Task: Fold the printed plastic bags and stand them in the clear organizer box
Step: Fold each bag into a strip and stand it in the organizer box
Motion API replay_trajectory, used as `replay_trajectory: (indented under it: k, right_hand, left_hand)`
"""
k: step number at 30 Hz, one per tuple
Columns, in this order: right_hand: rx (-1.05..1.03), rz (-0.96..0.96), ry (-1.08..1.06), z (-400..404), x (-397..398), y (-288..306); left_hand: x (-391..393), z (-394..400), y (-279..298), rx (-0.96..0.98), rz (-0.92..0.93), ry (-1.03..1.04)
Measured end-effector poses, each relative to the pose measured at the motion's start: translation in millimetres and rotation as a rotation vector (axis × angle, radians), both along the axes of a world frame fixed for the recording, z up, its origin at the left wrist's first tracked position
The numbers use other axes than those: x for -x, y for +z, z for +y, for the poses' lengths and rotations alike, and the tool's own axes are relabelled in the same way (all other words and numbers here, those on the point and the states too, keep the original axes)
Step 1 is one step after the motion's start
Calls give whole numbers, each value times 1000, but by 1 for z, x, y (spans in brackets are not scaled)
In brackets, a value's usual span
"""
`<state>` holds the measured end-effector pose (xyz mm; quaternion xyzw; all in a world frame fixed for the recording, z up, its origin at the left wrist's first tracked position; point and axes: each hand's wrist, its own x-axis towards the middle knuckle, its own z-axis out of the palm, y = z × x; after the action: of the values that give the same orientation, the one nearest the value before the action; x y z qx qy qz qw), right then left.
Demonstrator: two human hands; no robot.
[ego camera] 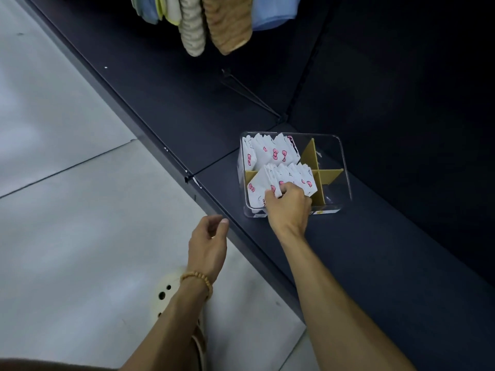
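Right hand in the box, working the front row of folded bags.

The folded bags (white, pink bow print) stand in two rows in the left half of the clear box, which sits on the dark shelf near its front edge; tan dividers split off the right half. The right hand reaches in over the front wall, fingers curled, pinching the near row of bags. The left hand hovers off the shelf's front edge over the grey floor, loosely curled, holding nothing, a bead bracelet on the wrist. Towels hang above the back of the shelf.
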<state>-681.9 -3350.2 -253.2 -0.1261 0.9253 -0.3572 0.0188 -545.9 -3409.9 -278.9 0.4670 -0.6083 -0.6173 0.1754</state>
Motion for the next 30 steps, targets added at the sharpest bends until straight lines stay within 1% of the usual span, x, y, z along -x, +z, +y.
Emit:
replay_trajectory:
  k: [3,6,10,17,22,26,30]
  right_hand:
    - [29,3,-39,-2,-6,-7]
    - [8,51,-95,-10,-6,-12]
    - [-44,28,-93,-21,-11,-13]
    - [87,-38,-79,7,-19,3]
    - [246,-102,-58,53,-26,19]
    - [380,-195,-164,115,-29,25]
    - [463,-224,-308,193,-35,28]
  left_hand:
    - [2,0,-3,-23,-9,-5]
    - [3,-1,-6,-18,-10,-22]
    - [1,-3,-10,6,-18,-26]
    - [2,14,-6,15,-4,-93]
    - [3,38,4,39,15,-164]
    - [9,70,17,40,45,-239]
    - [13,113,29,27,98,-334]
